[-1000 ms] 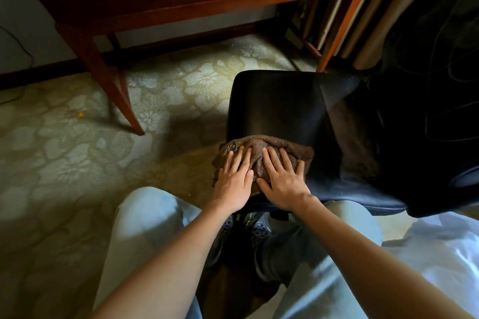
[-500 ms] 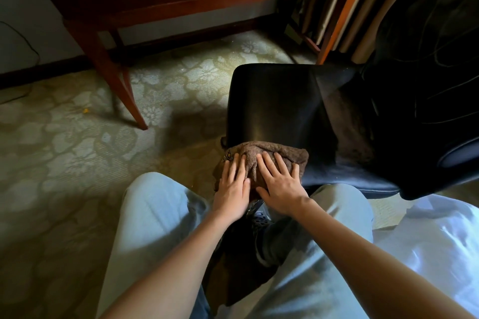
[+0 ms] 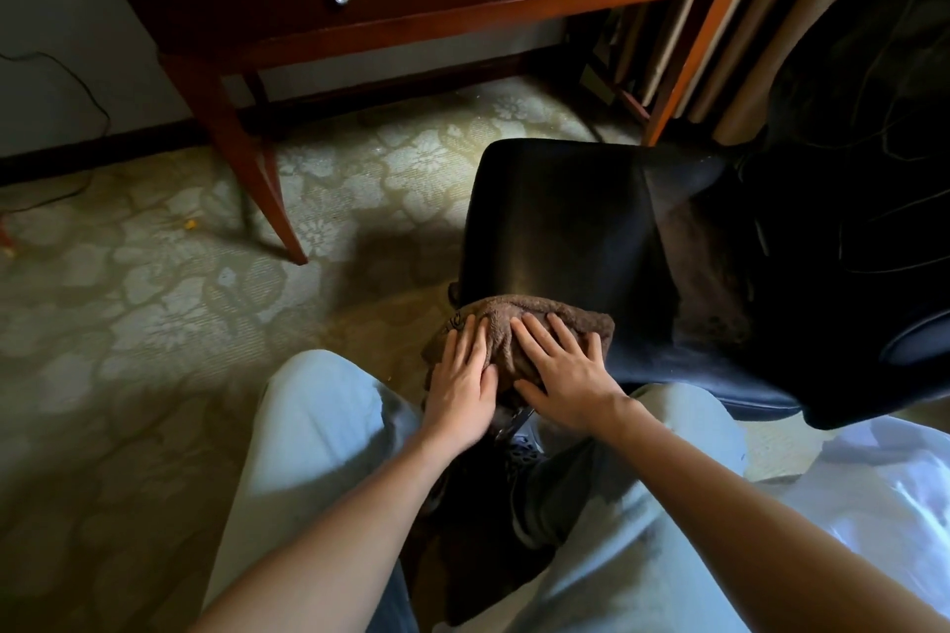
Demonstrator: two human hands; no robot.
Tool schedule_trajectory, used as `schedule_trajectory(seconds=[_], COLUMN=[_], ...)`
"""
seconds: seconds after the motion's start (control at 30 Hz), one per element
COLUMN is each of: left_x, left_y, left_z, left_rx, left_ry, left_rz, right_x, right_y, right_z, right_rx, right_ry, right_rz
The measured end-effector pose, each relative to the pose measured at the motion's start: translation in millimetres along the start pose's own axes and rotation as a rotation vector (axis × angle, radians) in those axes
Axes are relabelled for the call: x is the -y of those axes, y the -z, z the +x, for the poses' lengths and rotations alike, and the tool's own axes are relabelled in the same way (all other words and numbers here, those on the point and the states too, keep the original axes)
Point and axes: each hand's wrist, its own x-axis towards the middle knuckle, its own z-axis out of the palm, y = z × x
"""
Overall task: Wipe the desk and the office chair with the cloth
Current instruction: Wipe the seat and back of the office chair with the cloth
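A brown terry cloth (image 3: 545, 319) lies bunched on the near left corner of the black leather office chair seat (image 3: 560, 226). My left hand (image 3: 460, 386) presses flat on the cloth's left part, fingers straight. My right hand (image 3: 565, 375) presses flat on its right part, fingers spread. The chair's dark backrest (image 3: 863, 118) rises at the right. The red-brown wooden desk (image 3: 421, 0) with two ring-pull drawers stands at the top.
A patterned beige carpet (image 3: 154, 298) covers the floor. A slanted desk leg (image 3: 252, 175) stands left of the chair. My knees in pale trousers (image 3: 318, 432) are just below the seat. Curtains (image 3: 761, 31) hang at the top right; a thin cable (image 3: 77, 82) runs along the left wall.
Both hands with the cloth have slid a little toward me and to the seat's near edge. The view has shifted slightly; the hands stay flat on the cloth.
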Motion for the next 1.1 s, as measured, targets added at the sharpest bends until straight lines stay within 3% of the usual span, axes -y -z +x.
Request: schedule_trajectory(seconds=[0.5,0.67,0.83,1.0,1.1], left_x=[-3.1,-14.5,-19.9,-17.8,-14.3], left_y=[43.5,58.7,60.9,62.9,61.5], left_z=[30.7,27.2,22.2,28.9,28.4], left_rx=[-0.144,-0.159,-0.025,0.217,0.212], left_ry=[0.049,0.032,0.024,0.111,0.097], left_rz=[-0.021,0.015,-0.077,-0.076,-0.134], right_x=[15.9,22.4,17.7,15.5,12.1], right_y=[4.5,1.0,11.7,33.9,31.6], right_z=[24.5,19.5,12.8,9.6,10.2], right_rx=[-0.177,-0.241,-0.165,-0.109,-0.173], right_ry=[-0.076,-0.113,-0.142,-0.247,-0.231], right_rz=[-0.051,0.075,0.365,0.696,0.622])
